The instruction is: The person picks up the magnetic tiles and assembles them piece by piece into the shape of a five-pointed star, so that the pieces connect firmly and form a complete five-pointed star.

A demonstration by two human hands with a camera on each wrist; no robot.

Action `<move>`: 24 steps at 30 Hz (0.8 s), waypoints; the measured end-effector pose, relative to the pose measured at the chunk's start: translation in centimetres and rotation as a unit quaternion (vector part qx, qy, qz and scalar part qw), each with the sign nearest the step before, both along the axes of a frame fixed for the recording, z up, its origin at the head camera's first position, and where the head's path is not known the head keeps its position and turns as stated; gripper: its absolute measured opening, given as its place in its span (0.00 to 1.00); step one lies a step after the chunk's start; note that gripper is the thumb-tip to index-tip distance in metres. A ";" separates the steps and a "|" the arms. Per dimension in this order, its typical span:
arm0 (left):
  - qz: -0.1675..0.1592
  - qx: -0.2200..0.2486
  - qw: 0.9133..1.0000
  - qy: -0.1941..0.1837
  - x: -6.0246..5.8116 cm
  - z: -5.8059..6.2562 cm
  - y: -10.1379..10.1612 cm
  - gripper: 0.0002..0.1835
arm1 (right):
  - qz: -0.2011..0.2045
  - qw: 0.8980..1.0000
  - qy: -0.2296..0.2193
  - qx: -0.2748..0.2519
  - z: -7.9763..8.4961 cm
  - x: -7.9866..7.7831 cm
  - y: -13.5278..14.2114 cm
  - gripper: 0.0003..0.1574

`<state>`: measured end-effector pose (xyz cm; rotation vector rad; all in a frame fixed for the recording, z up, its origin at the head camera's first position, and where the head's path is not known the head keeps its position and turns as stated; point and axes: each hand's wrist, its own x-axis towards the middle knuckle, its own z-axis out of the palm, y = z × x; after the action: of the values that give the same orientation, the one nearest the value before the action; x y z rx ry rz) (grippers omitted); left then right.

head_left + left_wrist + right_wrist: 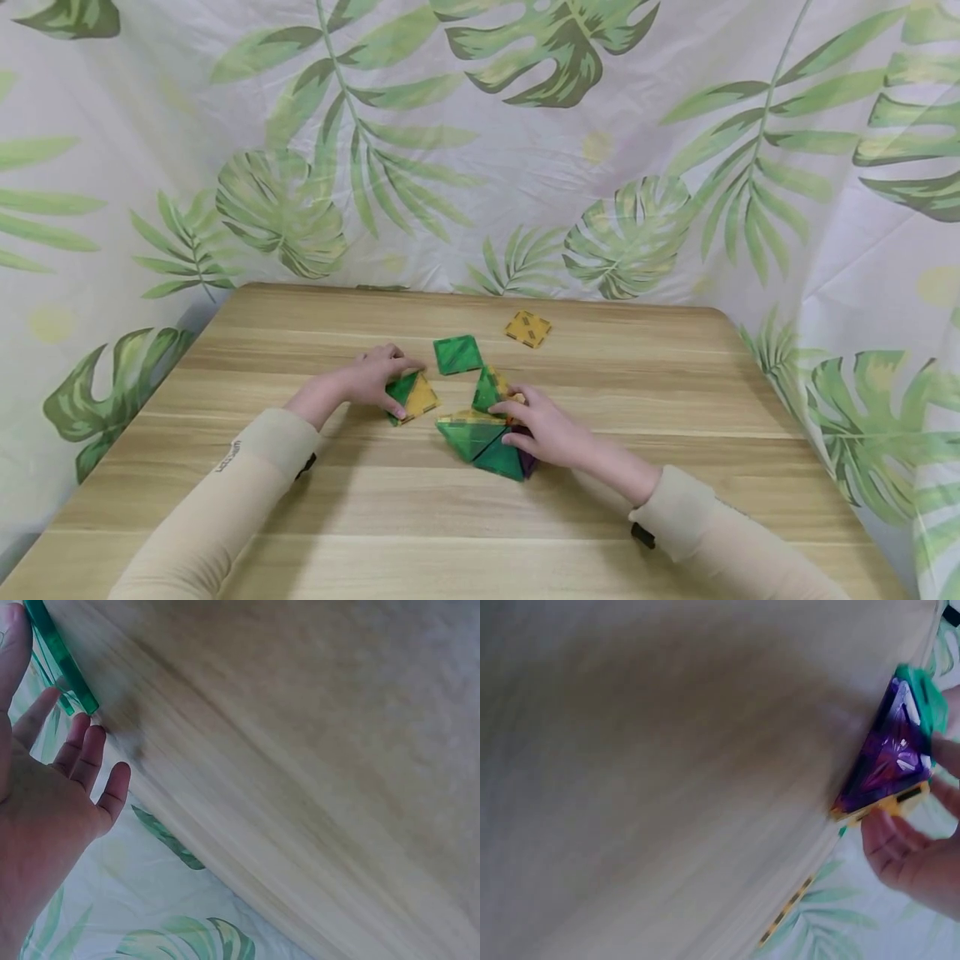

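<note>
On the left, my left hand (369, 382) holds a small magnetic-tile piece, its thumb at the near side and fingers at the far side. That piece shows a green triangle tile (402, 388) against a yellow tile (422, 400); the left wrist view has only its green edge (64, 660). My right hand (551, 427) grips the right side of a larger magnetic-tile structure (474, 439). It has green and yellow sides, a raised green tile (485, 390) behind, and a purple triangle tile (892, 754) facing right. The fingers partly hide its right part.
A flat green square tile (457, 355) lies behind, between the hands. Farther back is a yellow square tile (528, 329). Everything rests on a wooden table (360, 517), with a leaf-patterned cloth (510, 183) hanging behind and at the sides.
</note>
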<state>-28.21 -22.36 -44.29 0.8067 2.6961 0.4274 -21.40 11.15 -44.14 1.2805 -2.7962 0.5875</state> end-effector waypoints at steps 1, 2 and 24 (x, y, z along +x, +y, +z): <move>-0.001 0.000 1.000 -0.002 -0.1 0.1 0.0 0.49 | 0.007 1.000 -0.005 0.003 0.1 -0.2 0.2 0.25; -0.001 -0.002 1.000 -0.004 -0.1 0.1 0.1 0.49 | 0.013 1.000 -0.012 0.005 0.1 -0.4 0.4 0.25; 0.047 0.116 0.991 -0.044 -1.0 0.0 0.0 0.41 | 0.063 0.996 -0.056 0.016 0.5 -3.1 1.9 0.29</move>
<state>-29.22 -22.35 -44.24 0.7017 2.6414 0.7909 -24.49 13.09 -43.61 1.4848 -2.8399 0.6416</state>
